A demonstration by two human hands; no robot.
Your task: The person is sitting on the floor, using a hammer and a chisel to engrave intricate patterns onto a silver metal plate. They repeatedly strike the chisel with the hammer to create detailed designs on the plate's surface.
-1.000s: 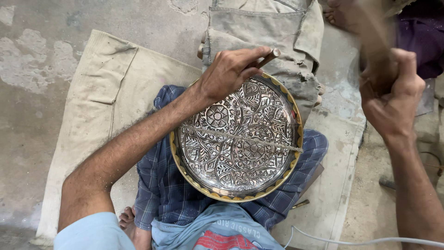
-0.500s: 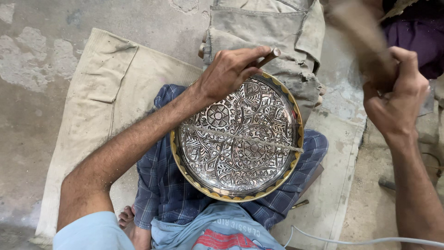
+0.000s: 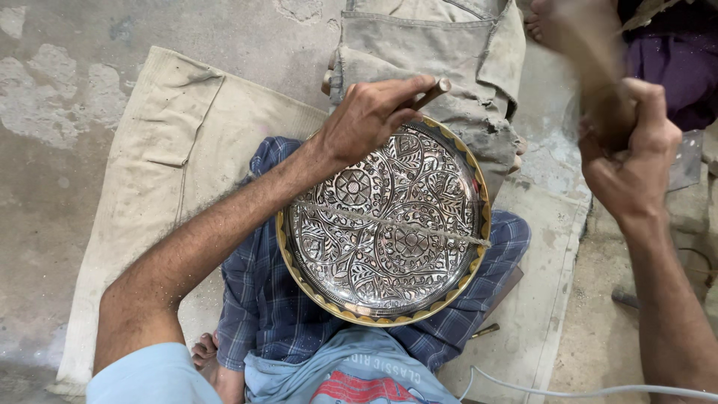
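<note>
I see a round metal tray, silver face chased all over with floral and leaf relief, yellow brass scalloped rim. It lies on the lap of the seated person, on blue checked cloth, tilted a little toward the camera. A thin pale line runs straight across the tray's face from left to right edge.

Around it: beige canvas mat on a rough, stained concrete floor; a dusty grey canvas bundle just past the tray's far rim; a white cable at lower right; purple cloth in the top right corner. A bare foot shows at lower left of the lap.

Left hand rests on the tray's upper rim, grip closed around a thin dark rod-shaped punch, its end sticking out past the thumb. Right hand is up, well apart from the tray, fist wrapped tight on a motion-blurred brown handle; I cannot tell the tool's head.
</note>
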